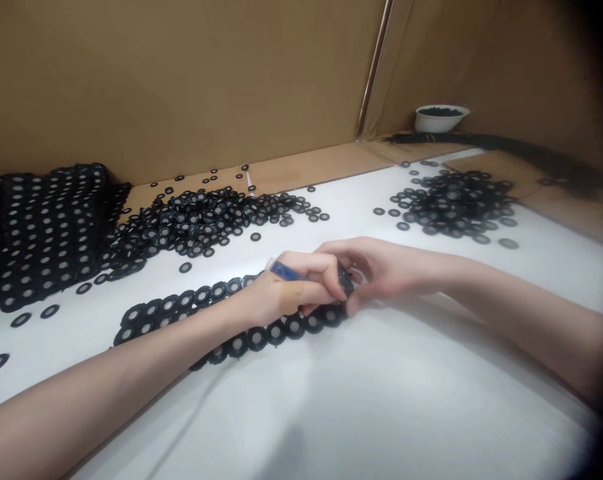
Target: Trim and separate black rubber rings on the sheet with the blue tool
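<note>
Fingers point(314, 263) of the left hand point(276, 297) are clenched on a blue tool point(284, 270); the right hand point(386, 270) pinches a dark piece point(346, 280), the two hands touching. Open bench point(331, 400) lies on the near side; its far edge meets a cardboard wall point(156, 87). A strip of black rings point(236, 344) runs directly under both hands. Loose rings point(196, 220) lie beyond, a mat of rings point(46, 233) far left, a heap point(456, 203) far right. A white bowl point(440, 119) of dark pieces sits in the far corner.
</note>
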### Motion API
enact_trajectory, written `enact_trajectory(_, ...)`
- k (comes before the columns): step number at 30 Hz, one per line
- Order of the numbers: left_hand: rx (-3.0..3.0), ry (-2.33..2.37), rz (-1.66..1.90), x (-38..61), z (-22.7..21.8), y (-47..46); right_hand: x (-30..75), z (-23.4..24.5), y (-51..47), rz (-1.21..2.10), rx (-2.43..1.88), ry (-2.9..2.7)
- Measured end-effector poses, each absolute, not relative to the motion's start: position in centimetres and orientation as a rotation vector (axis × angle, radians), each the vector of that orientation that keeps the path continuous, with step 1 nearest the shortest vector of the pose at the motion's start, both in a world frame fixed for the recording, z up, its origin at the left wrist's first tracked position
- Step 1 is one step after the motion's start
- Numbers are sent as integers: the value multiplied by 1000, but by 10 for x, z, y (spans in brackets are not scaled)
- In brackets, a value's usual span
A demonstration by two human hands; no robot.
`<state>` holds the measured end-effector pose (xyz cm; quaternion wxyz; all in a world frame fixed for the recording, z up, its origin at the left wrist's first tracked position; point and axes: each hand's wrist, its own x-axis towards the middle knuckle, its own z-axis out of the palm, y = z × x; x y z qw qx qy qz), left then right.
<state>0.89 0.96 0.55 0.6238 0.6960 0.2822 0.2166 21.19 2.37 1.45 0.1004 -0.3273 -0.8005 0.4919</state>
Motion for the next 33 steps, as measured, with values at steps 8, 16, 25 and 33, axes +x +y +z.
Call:
enact_trajectory(8, 1608, 628, 491, 8, 4, 10, 212, 14, 24, 1479, -978, -2354)
enact_trajectory(16, 1660, 614, 461, 8, 1, 12, 214, 13, 24, 1483, -946, -2366)
enact_trajectory(25, 1793, 626, 384, 10, -2, 10, 214, 12, 25, 1352, -982, -2439)
enact_trajectory(33, 1756, 604, 429, 9, -5, 12, 213, 13, 24, 1349, -1021, -2444)
